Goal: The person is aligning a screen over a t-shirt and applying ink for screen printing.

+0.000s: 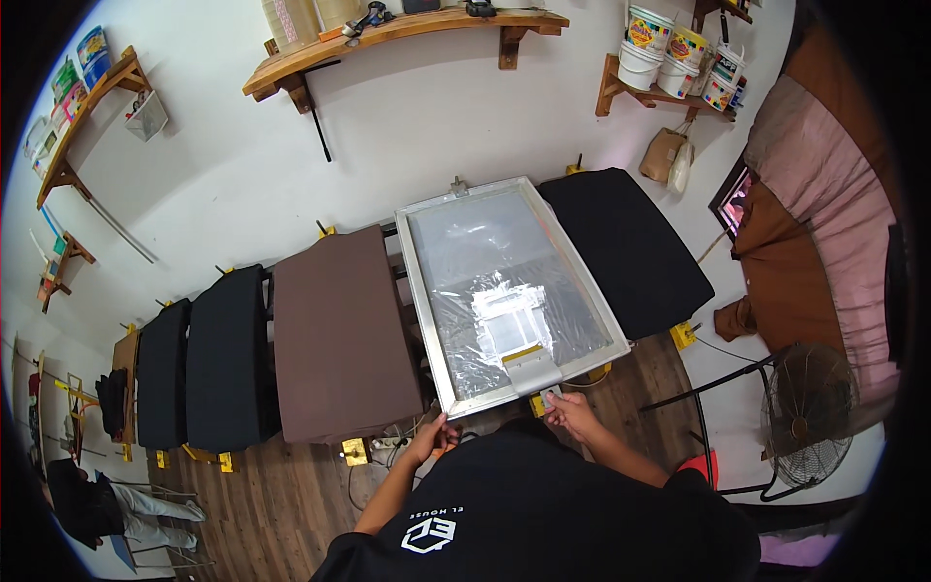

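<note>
In front of me a silkscreen frame [428, 337] with pale metal edges lies over a pallet; clear, shiny film covers its mesh. A squeegee [532, 370] with a light grey holder rests on the screen near its front edge. My left hand [428, 441] is closed at the frame's near left corner, thumb and fingers pinching the edge. My right hand [572, 417] is closed around a small metal clamp [551, 397] just below the front edge, right of the middle. Its fingers partly hide the clamp.
Left of the screen stand a brown-covered pallet [339, 335] and black-covered pallets [226, 359]; another black-covered pallet [628, 252] is to the right. A standing fan [810, 417] is at far right. Shelves [417, 34] hang on the wall. Another person [87, 504] is at lower left.
</note>
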{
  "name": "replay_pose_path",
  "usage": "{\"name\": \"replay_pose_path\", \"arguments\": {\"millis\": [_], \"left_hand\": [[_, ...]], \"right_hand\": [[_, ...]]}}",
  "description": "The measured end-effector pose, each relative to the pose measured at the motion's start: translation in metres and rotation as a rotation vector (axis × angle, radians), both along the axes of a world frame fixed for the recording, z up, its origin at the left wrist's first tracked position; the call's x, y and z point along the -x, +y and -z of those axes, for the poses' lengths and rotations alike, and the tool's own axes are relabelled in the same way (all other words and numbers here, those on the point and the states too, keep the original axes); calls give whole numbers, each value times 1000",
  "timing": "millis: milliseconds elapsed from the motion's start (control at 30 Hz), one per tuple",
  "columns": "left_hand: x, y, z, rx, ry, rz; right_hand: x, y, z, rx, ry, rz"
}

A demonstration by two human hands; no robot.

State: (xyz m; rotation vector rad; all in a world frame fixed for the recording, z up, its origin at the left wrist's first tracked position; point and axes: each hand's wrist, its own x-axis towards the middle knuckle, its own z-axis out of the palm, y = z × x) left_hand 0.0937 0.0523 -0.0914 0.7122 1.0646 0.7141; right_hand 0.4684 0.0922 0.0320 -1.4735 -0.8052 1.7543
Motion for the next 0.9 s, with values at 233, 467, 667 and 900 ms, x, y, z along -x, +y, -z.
{"name": "replay_pose_path", "arguments": {"millis": [233, 467, 667, 900], "left_hand": [[42, -118, 129, 84, 541, 31], [85, -197, 186, 99, 762, 232], [86, -189, 154, 192, 839, -343], [115, -117, 43, 423, -161, -1613]], "right_hand": [[9, -4, 5, -111, -100, 44], [13, -3, 6, -162, -117, 67], [7, -3, 16, -228, -198, 17], [4, -4, 11, -206, -217, 16]]}}
